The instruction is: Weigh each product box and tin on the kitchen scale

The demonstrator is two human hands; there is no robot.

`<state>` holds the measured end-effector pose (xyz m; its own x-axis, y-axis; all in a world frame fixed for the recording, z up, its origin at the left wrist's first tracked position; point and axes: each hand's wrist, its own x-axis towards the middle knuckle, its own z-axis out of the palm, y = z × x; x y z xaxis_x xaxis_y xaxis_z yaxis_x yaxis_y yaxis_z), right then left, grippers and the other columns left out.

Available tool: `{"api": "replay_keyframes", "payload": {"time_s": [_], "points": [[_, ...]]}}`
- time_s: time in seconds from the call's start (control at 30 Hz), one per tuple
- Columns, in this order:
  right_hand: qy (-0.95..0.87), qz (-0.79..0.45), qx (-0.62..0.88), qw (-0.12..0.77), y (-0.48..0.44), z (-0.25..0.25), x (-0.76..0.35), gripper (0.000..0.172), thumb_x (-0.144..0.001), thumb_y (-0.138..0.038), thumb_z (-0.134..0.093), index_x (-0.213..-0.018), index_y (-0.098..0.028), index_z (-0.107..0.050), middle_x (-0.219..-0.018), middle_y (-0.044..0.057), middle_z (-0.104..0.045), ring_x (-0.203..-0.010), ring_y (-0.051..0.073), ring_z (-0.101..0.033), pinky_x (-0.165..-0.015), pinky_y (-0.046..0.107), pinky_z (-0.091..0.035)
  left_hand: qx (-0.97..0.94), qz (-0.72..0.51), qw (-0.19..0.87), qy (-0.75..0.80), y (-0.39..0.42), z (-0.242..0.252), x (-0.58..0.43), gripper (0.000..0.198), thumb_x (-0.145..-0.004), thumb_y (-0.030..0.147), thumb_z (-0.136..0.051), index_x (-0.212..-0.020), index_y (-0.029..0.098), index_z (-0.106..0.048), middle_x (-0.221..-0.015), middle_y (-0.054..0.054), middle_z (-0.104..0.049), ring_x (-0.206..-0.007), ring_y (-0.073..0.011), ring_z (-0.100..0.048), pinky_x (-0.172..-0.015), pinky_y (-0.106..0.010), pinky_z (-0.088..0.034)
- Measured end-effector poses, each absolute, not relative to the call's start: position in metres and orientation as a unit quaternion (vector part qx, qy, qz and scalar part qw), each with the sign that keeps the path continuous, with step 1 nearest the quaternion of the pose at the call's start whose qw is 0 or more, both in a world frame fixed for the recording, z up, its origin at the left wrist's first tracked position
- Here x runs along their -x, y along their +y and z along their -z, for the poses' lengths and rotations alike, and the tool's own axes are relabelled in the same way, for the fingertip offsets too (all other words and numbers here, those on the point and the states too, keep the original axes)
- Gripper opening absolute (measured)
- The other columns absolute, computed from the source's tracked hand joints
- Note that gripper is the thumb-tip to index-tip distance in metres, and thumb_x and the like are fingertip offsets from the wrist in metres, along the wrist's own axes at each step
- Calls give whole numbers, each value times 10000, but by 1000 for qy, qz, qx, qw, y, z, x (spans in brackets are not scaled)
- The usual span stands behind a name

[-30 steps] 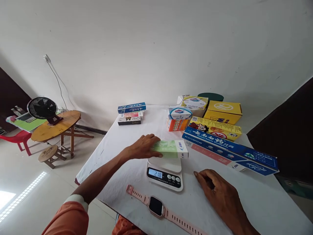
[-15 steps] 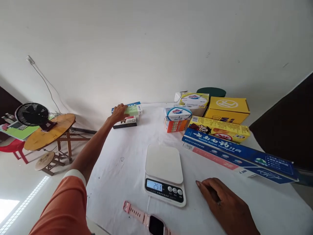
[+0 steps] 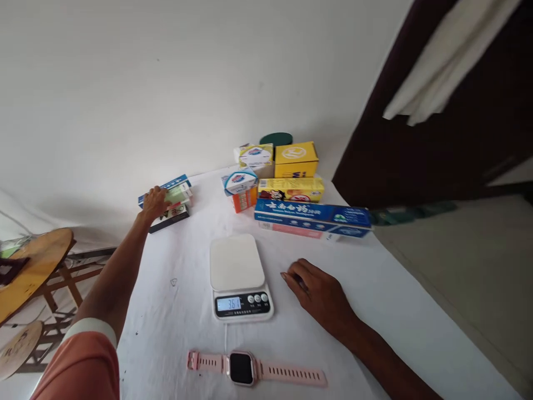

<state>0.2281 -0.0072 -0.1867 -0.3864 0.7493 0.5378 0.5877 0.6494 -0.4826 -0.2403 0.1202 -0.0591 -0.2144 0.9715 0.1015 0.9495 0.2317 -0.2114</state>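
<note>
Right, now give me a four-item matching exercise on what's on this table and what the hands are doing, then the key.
Column one
1. Green box
2. White scale
3. Pink watch
4. Right hand

Column two
A. Lying with its strap stretched out
B. Loosely curled, beside the lit display
C. At the far-left stack, with the left hand on it
D. Display lit, nothing on its platform

Right pairs: 1-C, 2-D, 3-A, 4-B
</note>
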Motion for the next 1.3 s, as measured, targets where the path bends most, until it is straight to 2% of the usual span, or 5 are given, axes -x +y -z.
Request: {"api": "replay_keyframes", "payload": {"time_s": [0.23, 0.47, 0.8, 1.13, 1.3], "points": [[-819, -123, 421, 369, -8, 187, -227, 249, -1039, -245, -491, -794, -227, -527, -764, 13, -620, -626, 139, -550, -586, 265, -398, 638, 5, 144, -756, 115, 55, 212, 471, -894, 308, -631, -1332, 137, -609, -1344, -261, -587, -1262, -445, -554, -1026, -560, -449], [-825, -118, 425, 353, -9, 185, -224, 237, -1020, -228, -515, -784, -224, -526, -784, 17, -625, -662, 153, -550, -621, 281, -386, 791, 165, 162, -567, 89, 42, 86, 339, -996, 324, -539, -1309, 206, -587, -1246, -148, -651, -1172, -308, -601, -1004, -457, -476], [-838, -82, 413, 347, -12, 187, -225, 197, -983, -175, -560, -797, -230, -528, -816, 27, -647, -738, 175, -604, -655, 282, -400, 880, 43, 61, -469, 97, 76, -79, 566, -921, 385, -696, -1420, 182, -522, -1394, -180, -576, -1273, -344, -537, -1069, -494, -407], [-848, -73, 411, 325, -10, 191, -223, 190, -1003, -205, -517, -825, -227, -579, -829, 53, -654, -789, 204, -616, -653, 306, -402, 881, 59, 19, -468, 105, 77, -85, 542, -863, 374, -767, -1329, 195, -556, -1445, -160, -521, -1277, -347, -480, -1052, -499, -389], [-846, -84, 427, 308, -11, 187, -223, 191, -1011, -211, -523, -837, -208, -601, -841, 65, -660, -794, 207, -616, -657, 310, -393, 877, 101, 22, -470, 70, 44, -64, 518, -897, 412, -741, -1321, 184, -549, -1295, -142, -573, -1217, -337, -498, -1028, -481, -388]]}}
